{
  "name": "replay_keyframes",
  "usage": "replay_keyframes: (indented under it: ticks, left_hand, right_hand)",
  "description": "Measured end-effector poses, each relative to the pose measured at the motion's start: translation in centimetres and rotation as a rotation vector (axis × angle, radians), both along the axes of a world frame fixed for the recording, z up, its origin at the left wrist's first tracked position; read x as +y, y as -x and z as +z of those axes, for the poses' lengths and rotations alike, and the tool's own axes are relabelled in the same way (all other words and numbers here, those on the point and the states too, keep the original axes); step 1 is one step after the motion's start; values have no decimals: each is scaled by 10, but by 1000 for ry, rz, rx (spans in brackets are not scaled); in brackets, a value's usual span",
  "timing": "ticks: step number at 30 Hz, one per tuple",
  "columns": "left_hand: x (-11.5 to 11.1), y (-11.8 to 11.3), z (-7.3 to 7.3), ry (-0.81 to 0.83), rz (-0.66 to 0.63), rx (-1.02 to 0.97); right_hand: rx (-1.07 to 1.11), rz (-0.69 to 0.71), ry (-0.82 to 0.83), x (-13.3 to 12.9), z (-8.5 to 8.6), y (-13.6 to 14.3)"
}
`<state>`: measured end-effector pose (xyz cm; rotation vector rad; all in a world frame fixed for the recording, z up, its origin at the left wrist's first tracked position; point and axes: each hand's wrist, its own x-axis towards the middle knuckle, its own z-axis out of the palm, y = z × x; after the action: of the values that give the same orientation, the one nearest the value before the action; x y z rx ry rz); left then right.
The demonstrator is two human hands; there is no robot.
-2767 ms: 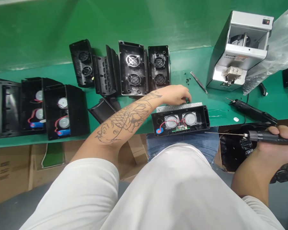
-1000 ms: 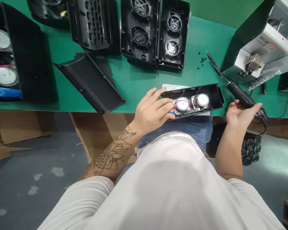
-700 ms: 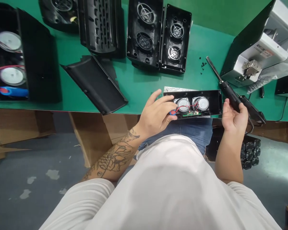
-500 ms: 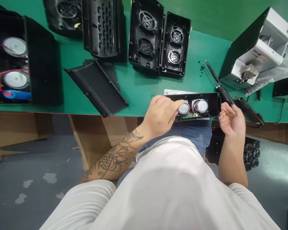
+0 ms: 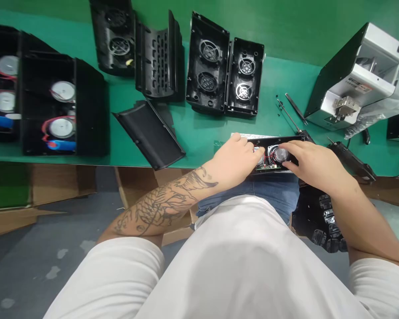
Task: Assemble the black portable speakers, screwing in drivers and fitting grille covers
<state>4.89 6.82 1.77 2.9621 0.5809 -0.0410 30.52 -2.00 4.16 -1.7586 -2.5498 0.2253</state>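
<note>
The left hand (image 5: 236, 160) has its fingers together on one speaker (image 5: 260, 160), and the right hand (image 5: 314, 163) has finger and thumb apart on the other speaker (image 5: 281, 154).

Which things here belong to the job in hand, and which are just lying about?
Job: black housing, its two speakers, circuit board; left hand and right hand at them; probably both drivers.
Lying about, seemingly: tweezers, loose black panel, plastic bag.
</note>
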Motion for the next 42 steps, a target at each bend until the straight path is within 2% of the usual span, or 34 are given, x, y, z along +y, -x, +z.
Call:
replay_keyframes:
  ticks: [4, 8, 13, 18, 24, 28, 32, 34, 36, 39, 42]
  left_hand:
    - [0, -9, 1, -17, 31, 20]
    - [0, -10, -4, -41, 25, -17]
    - [-2, -1, -10, -110, -18, -111]
    - [-1, 7, -13, -140, -31, -132]
    - [7, 11, 7, -92, -32, -146]
    - [14, 14, 21, -3, -43, -140]
    - [27, 16, 30, 109, 23, -213]
    - [38, 12, 37, 138, 57, -258]
    - [50, 4, 46, 120, 92, -222]
    - [67, -15, 55, 48, 178, -5]
    - [80, -32, 48, 13, 225, 106]
  right_hand:
    - [-178, 40, 48, 12, -3, 7]
    - [-252, 74, 62, 19, -6, 9]
    - [-215, 169, -10, 21, -7, 1]
    - [-124, 198, -124, 15, -5, -4]
    - [14, 192, -181, 12, 17, -12]
    - [175, 158, -117, 18, 36, -16]
    - [371, 141, -89, 29, 53, -18]
    - [440, 130, -120, 38, 56, -21]
    - [484, 96, -159, 50, 52, -25]
    - [487, 12, -154, 75, 33, -31]
    - [414, -155, 5, 101, 10, -35]
